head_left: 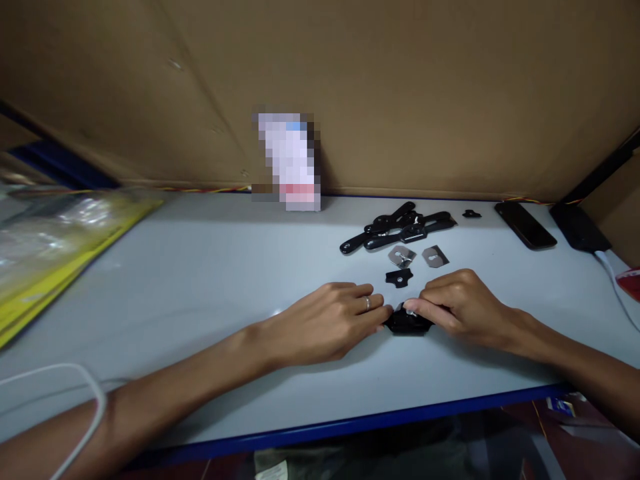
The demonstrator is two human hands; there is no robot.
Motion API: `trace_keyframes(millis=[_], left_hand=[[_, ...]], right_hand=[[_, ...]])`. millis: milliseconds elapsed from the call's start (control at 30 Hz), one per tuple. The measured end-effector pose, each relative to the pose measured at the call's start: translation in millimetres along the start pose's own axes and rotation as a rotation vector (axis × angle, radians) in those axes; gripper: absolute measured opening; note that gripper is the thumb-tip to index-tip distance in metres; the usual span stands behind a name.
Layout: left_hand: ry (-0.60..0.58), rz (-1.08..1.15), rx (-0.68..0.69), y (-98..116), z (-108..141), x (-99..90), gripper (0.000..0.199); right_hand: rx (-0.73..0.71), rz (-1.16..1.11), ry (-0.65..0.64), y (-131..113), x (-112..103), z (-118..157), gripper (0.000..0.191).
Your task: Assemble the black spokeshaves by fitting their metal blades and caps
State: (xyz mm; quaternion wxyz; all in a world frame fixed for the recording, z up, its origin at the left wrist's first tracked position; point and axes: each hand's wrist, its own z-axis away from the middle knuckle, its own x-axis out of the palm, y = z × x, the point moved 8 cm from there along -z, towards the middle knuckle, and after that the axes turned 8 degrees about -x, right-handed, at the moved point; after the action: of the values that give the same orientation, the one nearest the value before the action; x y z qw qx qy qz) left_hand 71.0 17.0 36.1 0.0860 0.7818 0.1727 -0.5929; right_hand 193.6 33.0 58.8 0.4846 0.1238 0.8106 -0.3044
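Black spokeshave: The black spokeshave (407, 325) lay on the desk (210, 260), directly between the two hands. Its visible body touched both.
Long axis: The body ran crosswise, from the left hand toward the right. Its outer ends were covered.
Left hand: The left hand (327, 323) was palm down and partly open, its fingertips against the body's left end. Whether it gripped a handle beneath could not be told.
Right hand: The right hand (465, 310) was closed, with curled fingers and thumb holding the spokeshave at its centre and right, beside a small bright fitting (411, 312).
Nearer hand: Both were in contact; the right reached farther over the centre.
Loose black cap: One cap (399, 279) lay just beyond the body, ahead of the gap between the hands.
Steel blades: Two slotted blades (435, 257) lay beyond that cap, apart from both hands.
Other spokeshaves: An overlapping group (413, 233) lay beyond the blades, out of the hands' contact.
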Motion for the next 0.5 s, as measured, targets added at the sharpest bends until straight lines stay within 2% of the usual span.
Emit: trace_keyframes(millis=[233,500], left_hand=[[-0.001,-0.003,0.005,-0.3,-0.6,-0.7,0.021],[0.001,0.008,0.003,-0.5,-0.2,-0.1,0.021]], right_hand=[[-0.032,-0.132,-0.044,-5.9,4.5,-0.7,0.055],[-0.029,-0.075,-0.007,-3.1,2.2,-0.1,0.052]])
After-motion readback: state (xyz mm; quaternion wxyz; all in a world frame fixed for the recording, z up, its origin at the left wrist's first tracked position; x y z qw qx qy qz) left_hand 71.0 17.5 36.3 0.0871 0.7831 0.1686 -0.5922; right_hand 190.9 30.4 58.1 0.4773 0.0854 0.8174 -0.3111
